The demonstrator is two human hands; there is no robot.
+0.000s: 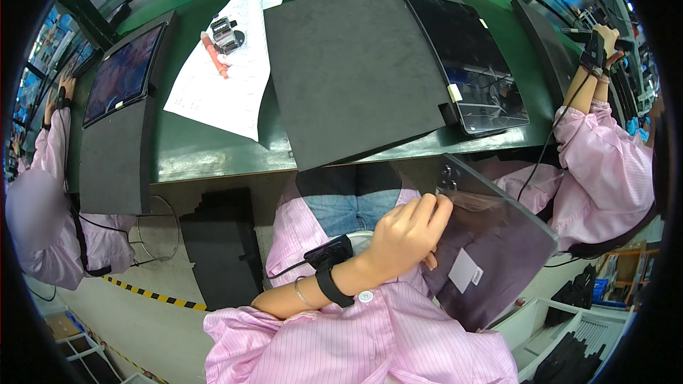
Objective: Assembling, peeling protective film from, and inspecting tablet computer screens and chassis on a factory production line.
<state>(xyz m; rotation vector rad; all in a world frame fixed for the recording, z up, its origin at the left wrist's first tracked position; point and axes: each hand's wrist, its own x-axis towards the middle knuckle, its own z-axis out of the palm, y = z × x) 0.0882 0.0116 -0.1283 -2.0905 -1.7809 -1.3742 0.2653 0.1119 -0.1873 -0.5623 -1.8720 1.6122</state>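
A tablet (491, 242) with a glossy purplish-grey back is tilted up at the right of my lap. Camera lenses show near its top left corner, and a white label (465, 270) is on its back. My left hand (414, 231) reaches across my body to the tablet's left edge, just below the lenses. Its fingers are pinched together against that edge; what is between them, if anything, is too small to make out. A black strap with a small device (329, 250) is around my left wrist. My right hand does not show.
On the green table (213, 156) lie a dark foam board (348, 71), a black tablet (469, 64), and white paper (245, 103) bearing a metal device (226, 35) and an orange-red marker (214, 55). Co-workers sit close on both sides. A white rack (541, 320) stands behind right.
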